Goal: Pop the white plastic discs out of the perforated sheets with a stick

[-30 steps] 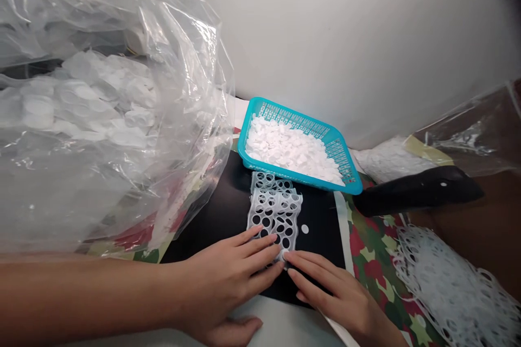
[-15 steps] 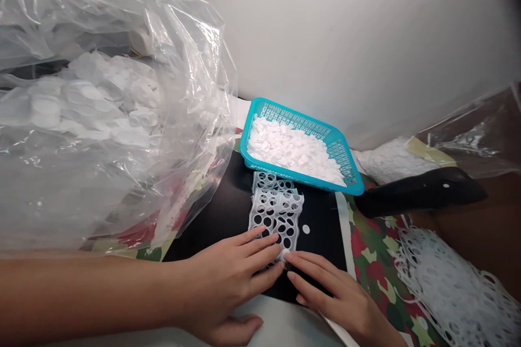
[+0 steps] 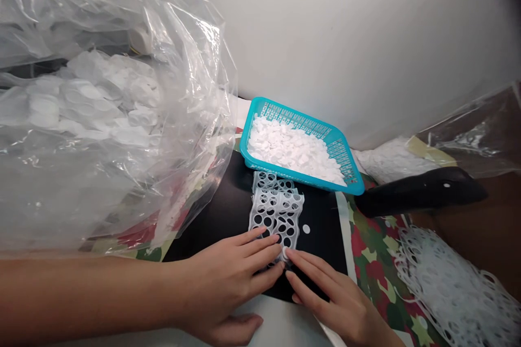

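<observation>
A strip of translucent plastic sheet punched with round holes [image 3: 271, 207] lies on a black mat [image 3: 220, 211]. My left hand [image 3: 240, 276] rests flat over the strip's near part, its fingers stretched out and pressing it down. From the other side my right hand [image 3: 329, 287] reaches in, with its fingers extended. Its index fingertip touches a small white disc [image 3: 285, 252] at the strip's near right edge. Another white disc [image 3: 306, 229] lies loose on the mat, right of the strip. The strip's near end is partly hidden under my left fingers.
Behind the strip stands a turquoise basket [image 3: 252, 160] heaped with small white discs [image 3: 293, 146]. A big clear plastic bag [image 3: 195, 119] of translucent pieces fills the left. On the right are a black handle-like object [image 3: 423, 191] and a pile of punched-out plastic strips [image 3: 456, 287] on camouflage-patterned cloth [image 3: 372, 249].
My right hand has shifted very slightly left and up, with its index fingertip at the white disc. The left hand and the strip have stayed put.
</observation>
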A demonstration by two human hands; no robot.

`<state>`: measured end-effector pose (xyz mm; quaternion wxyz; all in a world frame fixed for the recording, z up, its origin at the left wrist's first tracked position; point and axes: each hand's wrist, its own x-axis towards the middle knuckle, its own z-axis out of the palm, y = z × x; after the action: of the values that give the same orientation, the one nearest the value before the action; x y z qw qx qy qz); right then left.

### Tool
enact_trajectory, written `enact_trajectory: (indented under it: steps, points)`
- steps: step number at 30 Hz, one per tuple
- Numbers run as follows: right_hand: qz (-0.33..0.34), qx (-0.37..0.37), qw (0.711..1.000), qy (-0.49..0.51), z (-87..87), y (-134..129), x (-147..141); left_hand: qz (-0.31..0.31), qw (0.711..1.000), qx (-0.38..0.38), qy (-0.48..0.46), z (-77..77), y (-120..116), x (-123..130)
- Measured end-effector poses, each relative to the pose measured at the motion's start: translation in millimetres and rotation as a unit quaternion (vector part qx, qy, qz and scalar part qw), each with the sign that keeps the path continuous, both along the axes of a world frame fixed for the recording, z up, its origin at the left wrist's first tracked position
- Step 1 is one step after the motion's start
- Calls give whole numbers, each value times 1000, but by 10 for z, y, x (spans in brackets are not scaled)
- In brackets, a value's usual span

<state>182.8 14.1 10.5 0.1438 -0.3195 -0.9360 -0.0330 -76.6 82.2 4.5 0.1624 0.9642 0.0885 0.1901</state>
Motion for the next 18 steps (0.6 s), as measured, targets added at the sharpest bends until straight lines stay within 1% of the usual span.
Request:
enact_trajectory:
  steps: [4, 7, 12, 16, 18]
  points:
    - [6, 36, 999, 3, 67, 5, -95, 1, 1000, -6, 1, -2, -7, 12]
    - [0, 42, 999, 8, 60, 9, -128, -2, 1000, -11, 5, -2, -8, 14]
    - [-45, 6, 997, 62, -18, 0, -97, -7, 1000, -15, 12, 18, 2, 12]
    - [-89, -35, 990, 104, -29, 4, -57, 0, 1000, 0, 9, 42, 4, 14]
    - [-87, -39, 988, 123, -18, 15, -49, 3, 1000, 14, 10, 44, -3, 15]
